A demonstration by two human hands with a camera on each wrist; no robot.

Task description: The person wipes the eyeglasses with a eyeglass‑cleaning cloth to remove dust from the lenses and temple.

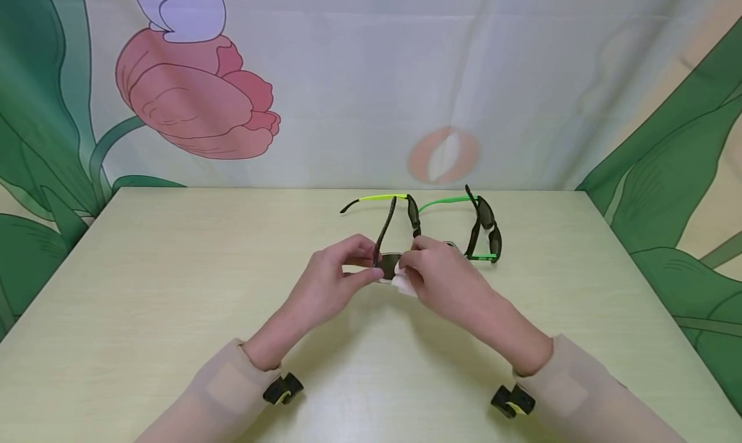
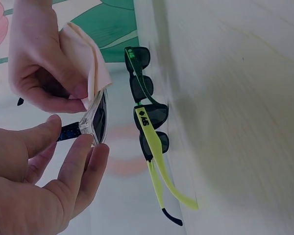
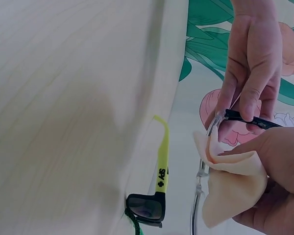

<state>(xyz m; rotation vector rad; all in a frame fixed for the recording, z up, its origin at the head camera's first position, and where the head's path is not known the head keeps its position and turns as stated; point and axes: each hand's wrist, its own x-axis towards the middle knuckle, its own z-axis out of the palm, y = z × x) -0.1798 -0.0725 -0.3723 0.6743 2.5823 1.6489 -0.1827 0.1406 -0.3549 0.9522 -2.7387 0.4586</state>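
Between the two hands, above the table, is a pair of sunglasses (image 1: 388, 264) with a clear frame, dark lenses and dark temples. My left hand (image 1: 332, 274) pinches its left end near the hinge, thumb on one side and fingers on the other. In my right hand (image 1: 449, 277) is a pale cloth (image 3: 235, 188), pinched around a lens and rim. The left wrist view shows the cloth folded over the frame's edge, with the right fingers pressing it there. Part of the sunglasses is hidden behind the cloth and the right hand.
Sunglasses with yellow temples (image 2: 152, 147) stand on the table (image 1: 174, 269) just beyond the hands. Beside them, to the right, are sunglasses with green temples (image 1: 485, 214). A printed curtain (image 1: 348, 95) hangs behind the table's far edge.
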